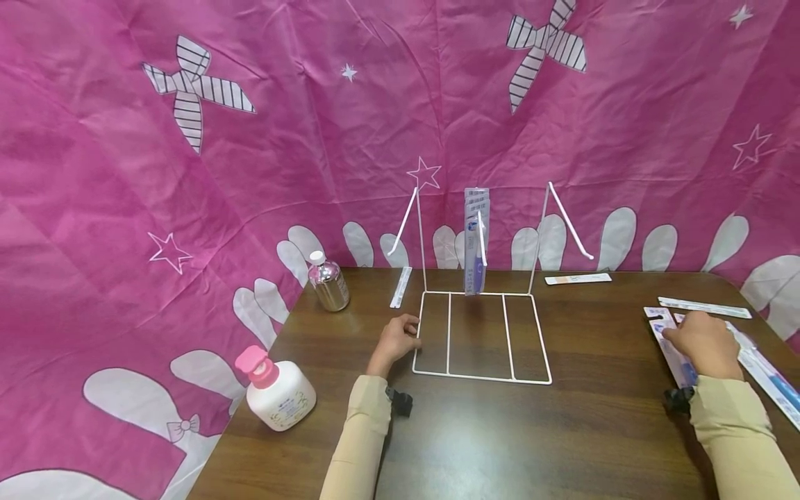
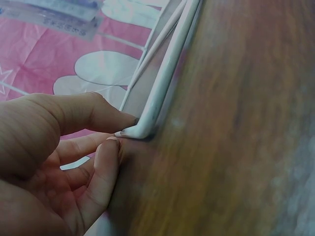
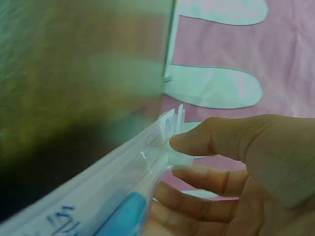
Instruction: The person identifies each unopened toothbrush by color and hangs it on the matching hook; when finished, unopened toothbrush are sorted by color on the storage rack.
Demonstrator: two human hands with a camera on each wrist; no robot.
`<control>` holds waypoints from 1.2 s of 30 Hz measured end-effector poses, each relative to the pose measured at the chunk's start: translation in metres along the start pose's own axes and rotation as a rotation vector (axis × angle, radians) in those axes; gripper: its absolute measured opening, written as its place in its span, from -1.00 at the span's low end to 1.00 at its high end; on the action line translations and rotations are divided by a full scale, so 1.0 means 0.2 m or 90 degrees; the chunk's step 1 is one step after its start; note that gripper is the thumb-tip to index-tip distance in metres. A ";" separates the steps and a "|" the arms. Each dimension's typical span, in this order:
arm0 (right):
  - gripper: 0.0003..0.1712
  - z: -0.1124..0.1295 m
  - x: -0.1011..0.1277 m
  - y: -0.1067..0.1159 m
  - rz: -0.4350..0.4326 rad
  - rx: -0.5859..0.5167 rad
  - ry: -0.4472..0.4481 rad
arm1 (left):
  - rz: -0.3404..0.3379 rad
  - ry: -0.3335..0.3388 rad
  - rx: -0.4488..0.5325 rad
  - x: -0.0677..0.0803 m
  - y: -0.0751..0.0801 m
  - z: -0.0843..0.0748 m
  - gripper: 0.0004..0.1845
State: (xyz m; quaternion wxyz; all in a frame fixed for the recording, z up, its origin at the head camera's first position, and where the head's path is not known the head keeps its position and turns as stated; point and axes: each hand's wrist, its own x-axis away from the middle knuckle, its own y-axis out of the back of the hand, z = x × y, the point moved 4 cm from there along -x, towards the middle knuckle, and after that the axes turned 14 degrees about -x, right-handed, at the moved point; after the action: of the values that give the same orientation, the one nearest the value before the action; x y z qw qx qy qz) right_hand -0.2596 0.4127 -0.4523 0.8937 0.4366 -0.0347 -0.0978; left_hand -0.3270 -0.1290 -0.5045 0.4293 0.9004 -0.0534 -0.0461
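Note:
My left hand pinches the left side of a white wire rack between thumb and fingers, low at its base; a corner of the wire shows at the fingertips in the left wrist view. Several packaged toothbrushes hang from the rack's middle hook. Over at the right, my right hand grips a packaged toothbrush at its end, thumb on the clear packaging. Another toothbrush pack lies just left of that hand. More packs lie to its right, partly hidden by the hand.
A pink-topped pump bottle and a silver bottle with a white cap stand on the left. Narrow packs lie near the back edge, one left of the rack, others right. A pink patterned cloth hangs behind the table.

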 end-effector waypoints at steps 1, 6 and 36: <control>-0.55 0.02 0.01 0.00 -0.015 -0.001 0.015 | 0.000 0.001 -0.001 0.00 0.00 0.00 -0.51; -0.52 0.10 0.02 0.03 -0.070 -0.012 0.079 | -0.001 0.004 0.000 0.01 0.00 0.01 -0.51; -0.63 0.62 0.27 0.16 -0.200 -0.167 0.204 | 0.002 0.001 0.005 0.00 0.00 0.00 -0.51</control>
State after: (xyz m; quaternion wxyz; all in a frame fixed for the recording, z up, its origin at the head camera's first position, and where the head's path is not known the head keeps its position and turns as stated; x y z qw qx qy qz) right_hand -0.2199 0.3250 -0.3530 0.9104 0.3272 0.1887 -0.1687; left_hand -0.3268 -0.1292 -0.5039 0.4260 0.9020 -0.0548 -0.0442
